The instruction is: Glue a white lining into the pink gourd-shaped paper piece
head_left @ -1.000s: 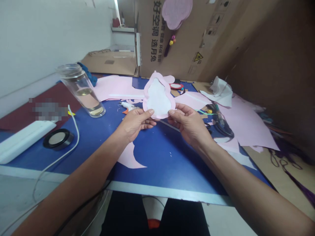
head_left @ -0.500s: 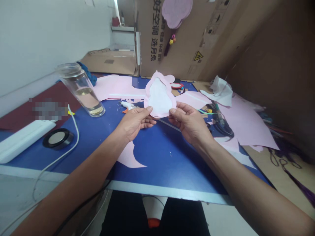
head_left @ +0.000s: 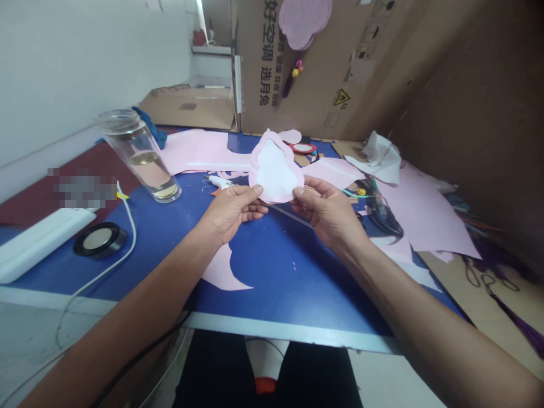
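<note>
A gourd-shaped cutout, white in the middle with a pink border, is held up above the blue table. My left hand pinches its lower left edge, thumb on the front face. At the lower right edge my right hand grips it the same way, fingers behind. A white glue gun with an orange part lies just beyond my left hand. Below my left wrist rests a pink paper scrap. Pink sheets spread behind the cutout.
A tilted-looking glass bottle with pale liquid stands at left, near a roll of black tape and a white power strip. Cardboard walls the back. Scissors and pink paper lie at right.
The cutout has tipped slightly, its top edge a little lower than before. Both hands keep their hold in nearly the same place.
</note>
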A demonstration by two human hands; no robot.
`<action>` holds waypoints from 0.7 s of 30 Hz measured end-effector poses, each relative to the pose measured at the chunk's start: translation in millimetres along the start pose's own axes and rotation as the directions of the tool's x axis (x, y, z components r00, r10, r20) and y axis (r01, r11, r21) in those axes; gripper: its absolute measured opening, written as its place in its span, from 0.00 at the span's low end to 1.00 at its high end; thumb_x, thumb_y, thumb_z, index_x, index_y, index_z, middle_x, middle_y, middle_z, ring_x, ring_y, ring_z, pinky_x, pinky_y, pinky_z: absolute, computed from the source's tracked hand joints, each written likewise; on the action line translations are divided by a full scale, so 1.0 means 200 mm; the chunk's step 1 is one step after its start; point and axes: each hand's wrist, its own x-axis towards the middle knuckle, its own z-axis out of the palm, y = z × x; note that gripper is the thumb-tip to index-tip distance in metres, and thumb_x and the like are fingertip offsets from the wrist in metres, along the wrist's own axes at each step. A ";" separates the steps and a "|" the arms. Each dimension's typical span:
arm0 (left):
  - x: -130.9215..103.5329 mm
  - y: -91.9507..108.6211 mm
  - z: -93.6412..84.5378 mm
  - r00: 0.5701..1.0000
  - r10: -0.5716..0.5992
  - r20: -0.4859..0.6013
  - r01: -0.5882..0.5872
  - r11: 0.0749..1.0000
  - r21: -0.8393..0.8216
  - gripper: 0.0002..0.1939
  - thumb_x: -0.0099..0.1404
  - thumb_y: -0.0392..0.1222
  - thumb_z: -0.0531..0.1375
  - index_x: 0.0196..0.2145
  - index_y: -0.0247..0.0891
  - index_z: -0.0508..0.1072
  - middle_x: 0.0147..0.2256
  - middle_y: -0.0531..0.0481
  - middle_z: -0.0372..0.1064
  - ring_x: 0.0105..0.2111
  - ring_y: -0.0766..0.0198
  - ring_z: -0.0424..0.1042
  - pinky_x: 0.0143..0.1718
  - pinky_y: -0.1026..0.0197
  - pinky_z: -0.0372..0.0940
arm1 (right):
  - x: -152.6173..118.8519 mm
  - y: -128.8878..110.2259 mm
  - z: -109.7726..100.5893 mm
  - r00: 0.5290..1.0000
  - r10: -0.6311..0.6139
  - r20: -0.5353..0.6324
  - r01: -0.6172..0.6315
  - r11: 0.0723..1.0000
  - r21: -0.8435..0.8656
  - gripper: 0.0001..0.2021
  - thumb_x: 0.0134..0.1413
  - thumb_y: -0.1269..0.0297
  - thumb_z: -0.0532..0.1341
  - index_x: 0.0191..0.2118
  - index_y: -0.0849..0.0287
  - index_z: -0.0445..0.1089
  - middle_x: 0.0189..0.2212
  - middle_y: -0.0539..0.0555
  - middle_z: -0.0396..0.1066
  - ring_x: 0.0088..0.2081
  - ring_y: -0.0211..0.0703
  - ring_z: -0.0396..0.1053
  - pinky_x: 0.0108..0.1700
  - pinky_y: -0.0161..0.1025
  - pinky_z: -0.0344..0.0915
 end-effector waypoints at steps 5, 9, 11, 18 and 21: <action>0.00 0.00 0.00 1.000 0.024 -0.009 -0.024 1.000 0.021 0.12 0.65 0.45 0.76 0.33 0.33 0.82 0.30 0.46 0.80 0.28 0.67 0.79 0.30 0.68 0.72 | 0.00 -0.01 0.00 0.999 0.038 0.011 -0.038 0.999 0.016 0.26 0.39 0.57 0.85 0.45 0.55 0.81 0.33 0.47 0.81 0.32 0.36 0.76 0.39 0.35 0.76; 0.00 0.00 0.01 1.000 0.026 -0.008 -0.026 0.998 0.061 0.13 0.65 0.45 0.76 0.33 0.33 0.82 0.29 0.46 0.80 0.28 0.67 0.78 0.31 0.68 0.72 | 0.00 0.00 0.00 0.999 0.035 0.019 -0.035 0.999 0.010 0.26 0.39 0.56 0.85 0.45 0.54 0.81 0.34 0.47 0.82 0.32 0.36 0.75 0.39 0.36 0.77; 0.00 0.00 0.01 1.000 0.022 -0.012 -0.021 0.997 0.073 0.13 0.66 0.45 0.75 0.32 0.33 0.82 0.29 0.46 0.80 0.28 0.67 0.79 0.31 0.67 0.72 | 0.00 0.00 0.00 0.999 0.029 0.020 -0.030 0.999 0.014 0.26 0.39 0.57 0.85 0.46 0.54 0.81 0.35 0.47 0.82 0.31 0.36 0.75 0.38 0.36 0.77; 0.00 0.00 0.00 1.000 0.022 -0.001 -0.022 0.992 0.122 0.14 0.66 0.48 0.76 0.33 0.34 0.82 0.30 0.46 0.81 0.29 0.67 0.79 0.32 0.67 0.72 | 0.00 0.00 -0.01 1.000 0.023 0.013 -0.023 1.000 0.012 0.27 0.37 0.58 0.85 0.46 0.54 0.81 0.35 0.48 0.83 0.31 0.36 0.74 0.37 0.36 0.77; 0.00 -0.01 -0.01 1.000 0.024 -0.010 -0.022 0.993 0.118 0.13 0.66 0.46 0.76 0.33 0.34 0.82 0.30 0.46 0.81 0.29 0.66 0.80 0.32 0.67 0.72 | 0.01 0.00 -0.01 1.000 0.026 0.009 -0.026 0.999 0.020 0.28 0.36 0.59 0.86 0.46 0.55 0.81 0.35 0.48 0.82 0.31 0.36 0.75 0.36 0.35 0.77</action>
